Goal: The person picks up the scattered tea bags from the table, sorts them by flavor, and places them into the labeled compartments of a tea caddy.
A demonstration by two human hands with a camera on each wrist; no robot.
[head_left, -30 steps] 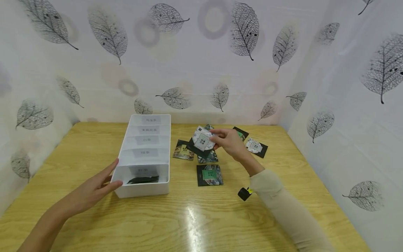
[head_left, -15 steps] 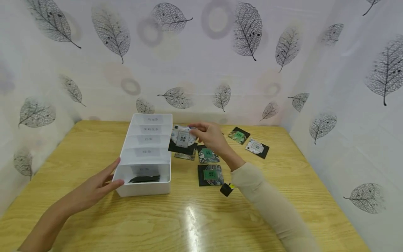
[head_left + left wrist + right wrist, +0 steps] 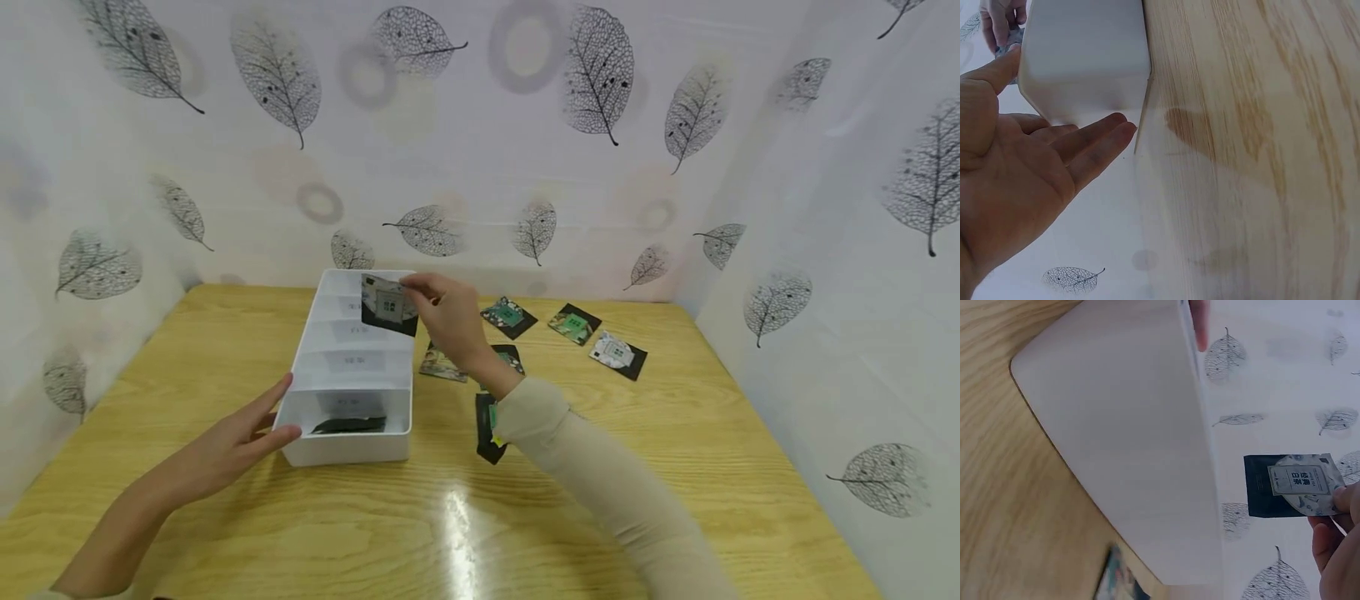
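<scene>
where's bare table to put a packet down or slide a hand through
Bare wood lies along the near edge of the table, in front of the white divided box, and left of it behind the left hand. It is crowded right of the box, where tea packets lie around the right hand.

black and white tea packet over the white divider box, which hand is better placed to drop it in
Right. The right hand already pinches the black and white tea packet above the white divider box; the left hand only rests against its near corner.
</scene>
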